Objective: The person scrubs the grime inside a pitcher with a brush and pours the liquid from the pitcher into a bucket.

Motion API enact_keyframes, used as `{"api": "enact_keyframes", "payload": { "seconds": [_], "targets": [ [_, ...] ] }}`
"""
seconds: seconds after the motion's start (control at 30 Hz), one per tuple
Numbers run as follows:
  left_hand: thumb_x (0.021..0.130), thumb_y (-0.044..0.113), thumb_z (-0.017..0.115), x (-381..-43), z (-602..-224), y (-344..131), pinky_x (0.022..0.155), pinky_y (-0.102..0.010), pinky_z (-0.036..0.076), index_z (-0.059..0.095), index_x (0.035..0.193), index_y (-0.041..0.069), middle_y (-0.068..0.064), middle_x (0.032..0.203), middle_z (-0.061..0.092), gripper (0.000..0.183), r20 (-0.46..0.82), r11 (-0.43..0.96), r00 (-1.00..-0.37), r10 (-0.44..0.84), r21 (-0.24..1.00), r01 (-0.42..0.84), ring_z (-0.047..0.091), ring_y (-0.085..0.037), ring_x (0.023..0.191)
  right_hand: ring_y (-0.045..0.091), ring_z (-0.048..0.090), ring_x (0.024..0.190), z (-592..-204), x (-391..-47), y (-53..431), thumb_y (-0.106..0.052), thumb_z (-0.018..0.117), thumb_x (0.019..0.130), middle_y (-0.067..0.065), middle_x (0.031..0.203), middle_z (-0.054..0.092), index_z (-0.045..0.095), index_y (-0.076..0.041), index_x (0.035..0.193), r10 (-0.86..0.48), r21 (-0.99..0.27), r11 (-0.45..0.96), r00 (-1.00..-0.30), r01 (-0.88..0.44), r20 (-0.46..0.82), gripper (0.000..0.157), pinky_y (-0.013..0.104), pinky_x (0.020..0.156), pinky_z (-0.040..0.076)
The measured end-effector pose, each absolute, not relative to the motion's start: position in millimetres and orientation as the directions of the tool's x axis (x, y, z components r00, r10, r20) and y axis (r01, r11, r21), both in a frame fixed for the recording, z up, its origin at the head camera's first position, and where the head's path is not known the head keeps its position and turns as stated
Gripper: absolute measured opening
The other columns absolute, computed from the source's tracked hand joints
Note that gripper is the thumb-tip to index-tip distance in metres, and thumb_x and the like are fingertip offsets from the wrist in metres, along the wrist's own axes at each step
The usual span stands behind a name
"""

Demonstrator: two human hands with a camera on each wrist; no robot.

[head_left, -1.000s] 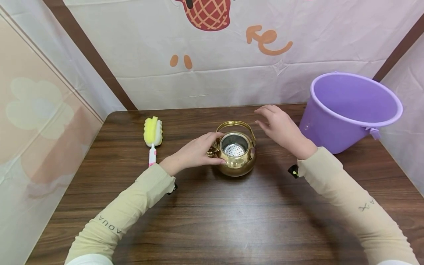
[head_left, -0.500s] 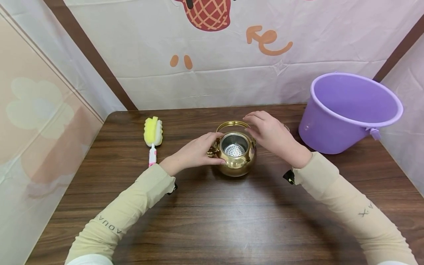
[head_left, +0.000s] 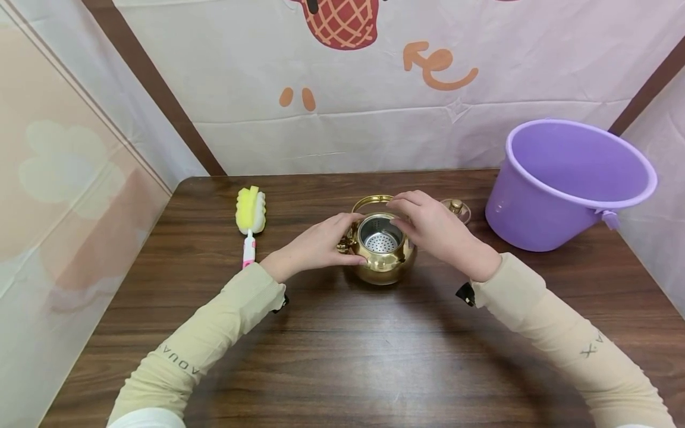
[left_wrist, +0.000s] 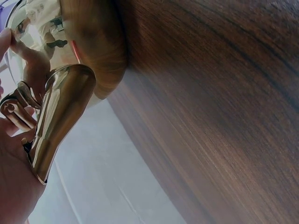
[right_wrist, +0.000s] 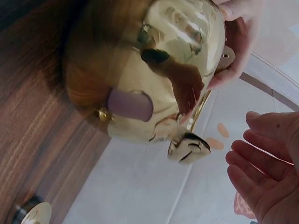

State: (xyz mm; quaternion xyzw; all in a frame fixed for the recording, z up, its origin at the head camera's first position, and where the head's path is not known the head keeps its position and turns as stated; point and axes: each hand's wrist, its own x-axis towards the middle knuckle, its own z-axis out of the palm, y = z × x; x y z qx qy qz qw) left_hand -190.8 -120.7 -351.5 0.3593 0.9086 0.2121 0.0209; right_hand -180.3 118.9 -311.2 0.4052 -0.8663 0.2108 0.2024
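Note:
A shiny gold teapot [head_left: 381, 272] stands upright on the table, its top uncovered and its loop handle [head_left: 369, 201] raised behind the opening. Inside sits a perforated metal strainer [head_left: 380, 242]. My left hand [head_left: 318, 245] holds the pot on its left, thumb in front and fingers behind; the spout [left_wrist: 65, 109] points toward that palm in the left wrist view. My right hand [head_left: 436, 229] hovers at the right rim, fingertips over the opening's edge. In the right wrist view its fingers [right_wrist: 259, 161] are loosely bent with nothing between them.
A round lid with a gold knob [head_left: 456, 206] lies on the table behind my right hand. Farther right stands a purple bucket [head_left: 527, 208]. On the left lies a yellow-and-white sponge brush [head_left: 250, 211], its handle partly behind my left arm. A printed cloth [head_left: 364, 137] hangs behind the table.
My right hand has come left and slightly nearer, from beside the teapot to over its right rim, leaving the lid in sight. My left hand keeps its hold on the teapot.

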Motion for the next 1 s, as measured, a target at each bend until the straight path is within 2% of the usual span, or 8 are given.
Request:
{"api": "enact_keyframes", "payload": {
  "seconds": [0.3, 0.77, 1.0],
  "targets": [
    [0.073, 0.052, 0.068, -189.6, -350.0, -120.7, 0.097, -0.033, 0.037, 0.040, 0.131, 0.007, -0.007, 0.125, 0.049, 0.078, 0.117, 0.651, -0.743, 0.659, 0.406, 0.641, 0.047, -0.016, 0.115, 0.024, 0.058, 0.097, -316.6, -174.6, 112.9, -0.009, 0.069, 0.079, 0.010, 0.100, 0.063, 0.064, 0.000, 0.100, -0.645, -0.173, 0.569, -0.567, -0.804, 0.513, 0.023, 0.033, 0.083, 0.047],
    [0.074, 0.054, 0.067, -189.0, -351.2, -120.0, 0.096, -0.033, 0.038, 0.039, 0.132, 0.008, -0.007, 0.126, 0.048, 0.079, 0.105, 0.656, -0.747, 0.657, 0.409, 0.635, 0.046, -0.016, 0.115, 0.019, 0.060, 0.091, -325.6, -166.1, 109.6, -0.011, 0.068, 0.080, 0.006, 0.100, 0.063, 0.065, -0.004, 0.102, -0.663, -0.186, 0.583, -0.595, -0.791, 0.455, 0.023, 0.032, 0.075, 0.050],
    [0.074, 0.055, 0.066, -188.3, -350.2, -120.3, 0.096, -0.033, 0.038, 0.038, 0.133, 0.009, -0.006, 0.127, 0.048, 0.079, 0.103, 0.659, -0.750, 0.654, 0.409, 0.631, 0.046, -0.016, 0.115, 0.019, 0.060, 0.091, -330.1, -164.4, 107.5, -0.010, 0.069, 0.079, 0.006, 0.095, 0.063, 0.065, -0.002, 0.097, -0.682, -0.180, 0.554, -0.567, -0.813, 0.462, 0.020, 0.031, 0.078, 0.048]
  ]
}}
